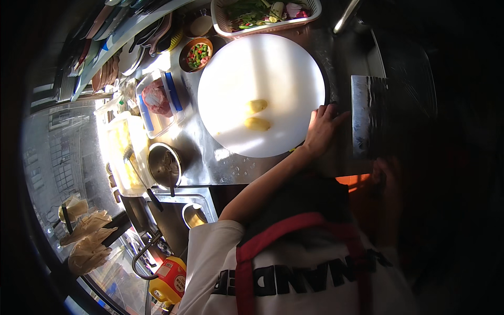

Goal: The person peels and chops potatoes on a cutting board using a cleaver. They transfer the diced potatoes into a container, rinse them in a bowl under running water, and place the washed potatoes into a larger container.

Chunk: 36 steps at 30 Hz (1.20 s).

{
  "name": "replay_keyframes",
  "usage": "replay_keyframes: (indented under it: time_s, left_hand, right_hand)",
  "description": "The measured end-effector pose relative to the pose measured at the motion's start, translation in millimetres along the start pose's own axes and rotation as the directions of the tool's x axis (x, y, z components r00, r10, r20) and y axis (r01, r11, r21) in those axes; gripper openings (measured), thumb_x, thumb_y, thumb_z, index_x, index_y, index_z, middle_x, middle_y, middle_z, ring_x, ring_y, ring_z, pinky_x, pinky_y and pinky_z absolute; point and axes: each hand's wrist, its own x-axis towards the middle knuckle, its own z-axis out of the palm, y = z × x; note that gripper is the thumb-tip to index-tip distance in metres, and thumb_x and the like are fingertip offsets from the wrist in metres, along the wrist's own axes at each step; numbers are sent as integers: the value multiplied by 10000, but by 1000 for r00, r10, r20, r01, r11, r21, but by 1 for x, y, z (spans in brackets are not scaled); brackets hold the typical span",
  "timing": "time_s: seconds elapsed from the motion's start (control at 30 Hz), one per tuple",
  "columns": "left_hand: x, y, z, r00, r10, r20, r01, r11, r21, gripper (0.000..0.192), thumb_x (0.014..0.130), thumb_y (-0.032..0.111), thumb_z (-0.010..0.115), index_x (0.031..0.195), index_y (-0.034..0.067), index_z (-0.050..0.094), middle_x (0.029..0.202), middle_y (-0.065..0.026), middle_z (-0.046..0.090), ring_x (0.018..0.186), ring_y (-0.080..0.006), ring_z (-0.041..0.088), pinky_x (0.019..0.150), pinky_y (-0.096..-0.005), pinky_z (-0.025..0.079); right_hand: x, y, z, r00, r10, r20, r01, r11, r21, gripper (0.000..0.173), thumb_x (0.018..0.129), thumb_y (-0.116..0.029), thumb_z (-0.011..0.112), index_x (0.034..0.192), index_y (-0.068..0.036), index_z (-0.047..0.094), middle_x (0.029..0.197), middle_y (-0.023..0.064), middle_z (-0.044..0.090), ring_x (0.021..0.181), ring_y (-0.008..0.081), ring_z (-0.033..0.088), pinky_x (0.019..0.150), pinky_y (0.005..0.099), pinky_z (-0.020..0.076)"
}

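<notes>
Two peeled yellow potato pieces (pixel 258 124), probably halves, lie side by side on a round white cutting board (pixel 287 78). At the board's right rim rests my left hand (pixel 321 128), its thumb spread from the fingers and no object seen in it. My right hand (pixel 384 171) is in deep shadow off the board's right side. It appears closed around the handle of a cleaver (pixel 360 114), whose broad blade points away from me and catches light. The handle itself is hidden in the dark.
A white basket (pixel 265 29) of vegetables stands behind the board. To the left are a bowl of chopped peppers (pixel 198 55), a plastic container with raw meat (pixel 156 98) and a metal pot (pixel 164 165). A sink (pixel 169 220) and a yellow jug (pixel 169 279) sit nearer me.
</notes>
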Motion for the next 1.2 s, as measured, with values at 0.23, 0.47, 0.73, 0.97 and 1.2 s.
replay_keyframes:
  time_s: [0.23, 0.47, 0.73, 0.97, 1.2]
  left_hand:
    - [-31, -16, -34, 994, -97, 57, 101, 991, -83, 367, 810, 11, 643, 1146, 120, 744, 1154, -106, 628, 1181, -310, 546, 1036, -409, 421]
    - [-124, -101, -94, 893, -285, -347, 320, 946, 46, 538, 831, -65, 637, 1345, 84, 589, 1324, -169, 559, 1231, -392, 528, 1037, -479, 454]
    - [-150, -129, -81, 814, -365, -451, 368, 926, -85, 322, 886, -20, 654, 1205, 25, 635, 1252, -147, 611, 1161, -361, 589, 983, -432, 500]
    - [-156, -127, -78, 817, -346, -461, 350, 933, -80, 186, 908, 2, 655, 1093, 9, 665, 1142, -140, 647, 1098, -352, 604, 941, -432, 510]
    - [-144, -129, -77, 836, -307, -456, 317, 947, -56, 207, 890, -24, 665, 1095, 5, 672, 1108, -159, 653, 1041, -372, 608, 886, -438, 523]
  right_hand:
    - [-2, -16, 5, 997, -66, 41, 75, 957, -281, 233, 960, -271, 690, 825, -114, 584, 639, -30, 530, 554, 67, 502, 525, 241, 412]
    - [30, 2, 53, 934, -187, 305, 326, 794, -513, 235, 959, -226, 682, 1071, -20, 662, 706, 17, 585, 640, 106, 580, 600, 288, 481]
    - [46, 3, 142, 703, -351, 619, 710, 398, -581, 232, 898, -122, 680, 1117, -46, 666, 955, 183, 704, 882, 394, 683, 738, 457, 540]
    - [53, 3, 176, 629, -273, 728, 778, 213, -592, 249, 907, -102, 674, 1152, -69, 638, 1006, 170, 708, 872, 393, 693, 730, 448, 557]
    - [57, 3, 185, 604, -254, 756, 794, 114, -597, 242, 901, -108, 677, 1128, -73, 602, 920, 164, 685, 814, 393, 683, 689, 478, 549]
